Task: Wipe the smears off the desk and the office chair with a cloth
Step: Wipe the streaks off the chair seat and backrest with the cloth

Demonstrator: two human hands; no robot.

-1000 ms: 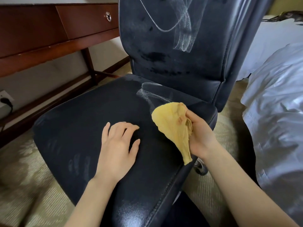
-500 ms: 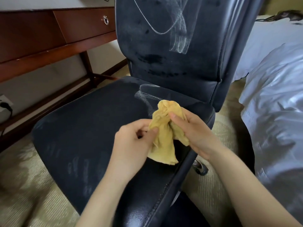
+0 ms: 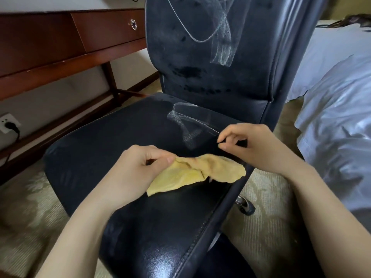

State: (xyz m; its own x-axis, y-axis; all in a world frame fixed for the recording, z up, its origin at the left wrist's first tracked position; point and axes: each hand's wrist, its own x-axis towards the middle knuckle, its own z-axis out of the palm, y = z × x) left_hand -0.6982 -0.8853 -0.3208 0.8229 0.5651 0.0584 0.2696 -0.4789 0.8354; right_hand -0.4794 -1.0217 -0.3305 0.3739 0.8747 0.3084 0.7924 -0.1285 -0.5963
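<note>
Left hand (image 3: pixel 136 169) pinches a crumpled yellow cloth (image 3: pixel 200 173) above the dark leather office chair (image 3: pixel 120 137); the right hand (image 3: pixel 257 145), just right of it, is curled and empty.

chair (image 3: pixel 112 149): backrest top cut off at upper edge; base hidden under seat.
desk (image 3: pixel 40 47): left of chair, top and left end out of frame.
cloth (image 3: pixel 200 173): on chair seat, one end hidden in left hand (image 3: pixel 136 169).
right hand (image 3: pixel 255 145): over chair; unclear if its curled fingers pinch anything.
bed (image 3: pixel 331 117): right of chair, cut off at edge.
</note>
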